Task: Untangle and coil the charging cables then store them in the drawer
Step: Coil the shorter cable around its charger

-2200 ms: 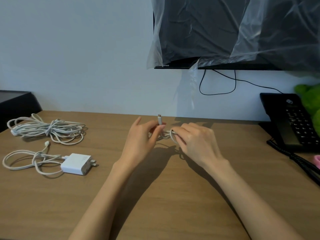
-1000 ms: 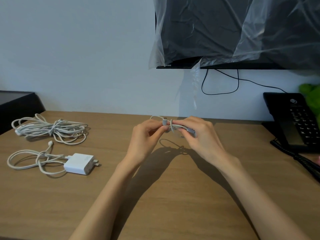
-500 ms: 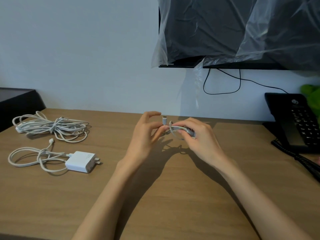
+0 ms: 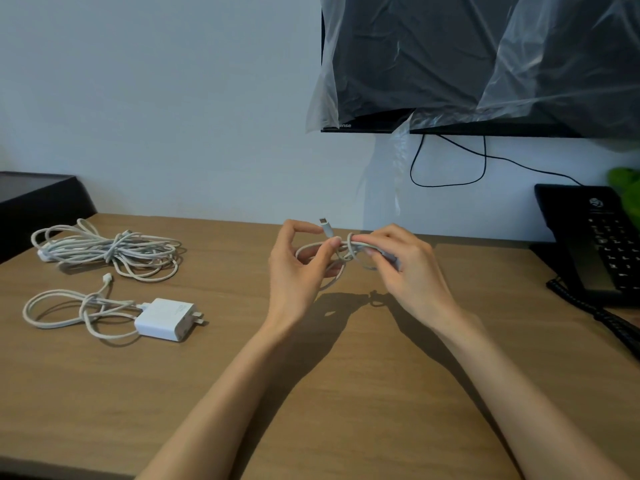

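Above the middle of the wooden desk [image 4: 346, 393], both hands hold a short white cable coil [image 4: 341, 256]. My right hand [image 4: 408, 268] grips the bundled loops. My left hand [image 4: 298, 271] pinches the free end by thumb and forefinger, and its plug [image 4: 325, 226] points up. At the far left lies a large tangled white cable bundle [image 4: 107, 249]. In front of it rests a white charger brick [image 4: 166, 319] with its own looped cable [image 4: 79, 308]. No drawer is in view.
A black telephone [image 4: 599, 244] with a curly cord [image 4: 602, 317] stands at the right edge. A plastic-covered black monitor [image 4: 467, 60] hangs on the wall above, with a thin black wire [image 4: 446, 183] drooping below. A dark box [image 4: 38, 202] sits at far left.
The left hand has wound the cable's free end around the loops held by the right hand; the plug now points up again. The other cables have not moved.
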